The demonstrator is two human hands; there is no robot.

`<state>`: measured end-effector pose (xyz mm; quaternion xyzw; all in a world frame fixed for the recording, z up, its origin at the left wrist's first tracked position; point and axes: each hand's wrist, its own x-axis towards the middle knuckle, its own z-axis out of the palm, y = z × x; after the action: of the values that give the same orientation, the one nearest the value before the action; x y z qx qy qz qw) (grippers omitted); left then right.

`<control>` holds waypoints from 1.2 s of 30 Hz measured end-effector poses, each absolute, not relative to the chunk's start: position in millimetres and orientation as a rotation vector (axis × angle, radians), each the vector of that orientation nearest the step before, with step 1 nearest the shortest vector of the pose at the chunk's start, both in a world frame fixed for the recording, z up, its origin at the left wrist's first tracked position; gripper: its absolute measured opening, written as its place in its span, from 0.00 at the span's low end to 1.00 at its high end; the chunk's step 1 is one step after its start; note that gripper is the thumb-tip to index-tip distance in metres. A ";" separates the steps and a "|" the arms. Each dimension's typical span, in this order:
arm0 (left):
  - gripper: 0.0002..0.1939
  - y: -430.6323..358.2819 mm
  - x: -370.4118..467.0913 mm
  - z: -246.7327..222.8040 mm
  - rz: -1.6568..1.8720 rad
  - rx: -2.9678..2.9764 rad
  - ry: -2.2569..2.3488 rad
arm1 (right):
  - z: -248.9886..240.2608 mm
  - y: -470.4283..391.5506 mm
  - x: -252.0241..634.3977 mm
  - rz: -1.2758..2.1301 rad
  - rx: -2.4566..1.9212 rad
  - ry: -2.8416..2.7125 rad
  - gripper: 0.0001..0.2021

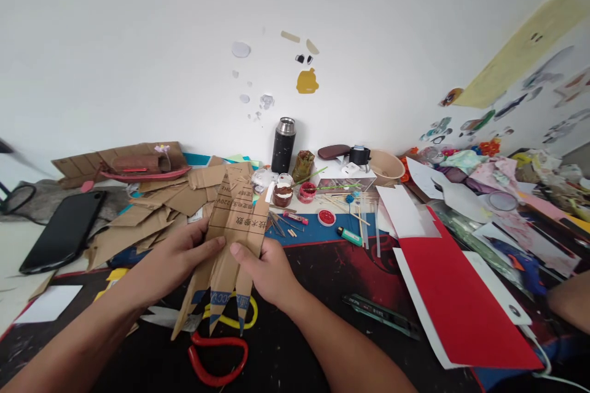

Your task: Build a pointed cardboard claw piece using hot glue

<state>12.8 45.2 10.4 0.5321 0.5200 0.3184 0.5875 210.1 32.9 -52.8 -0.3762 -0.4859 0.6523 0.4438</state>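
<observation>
Between my two hands is a piece of brown cardboard (237, 221), printed with dark lettering and cut into pointed strips at its lower end. My left hand (187, 253) pinches its left side, thumb on the front. On the right side, my right hand (270, 273) grips it with the thumb pressed to the face and the fingers behind. Under the cardboard tips lie scissors with red and yellow handles (220, 359), blades pointing left and partly covered. A heap of cut cardboard pieces (138, 221) lies beyond my left hand.
A black phone (64, 230) rests at far left. Behind the cardboard stand a black flask (284, 146) and small paint jars (307, 191). To the right are a utility knife (380, 314), a green lighter (349, 236) and red paper (470, 295). Part of another arm (569, 301) shows at the right edge.
</observation>
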 end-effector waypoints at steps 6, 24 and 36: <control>0.35 43.4 9.5 6.8 0.698 1.268 1.192 | -52.5 37.6 213.1 1.540 -0.991 -1.169 0.27; 0.33 42.7 14.0 15.4 0.697 1.318 1.209 | -50.3 35.9 210.9 1.560 -0.979 -1.144 0.28; 0.26 43.9 13.4 14.4 0.705 1.259 1.304 | -52.0 31.0 207.5 1.601 -0.963 -1.173 0.29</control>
<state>13.4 43.9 14.4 0.5348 0.5540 0.2993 0.5634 207.5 31.0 -52.0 -0.3897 -0.4744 0.6479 0.4509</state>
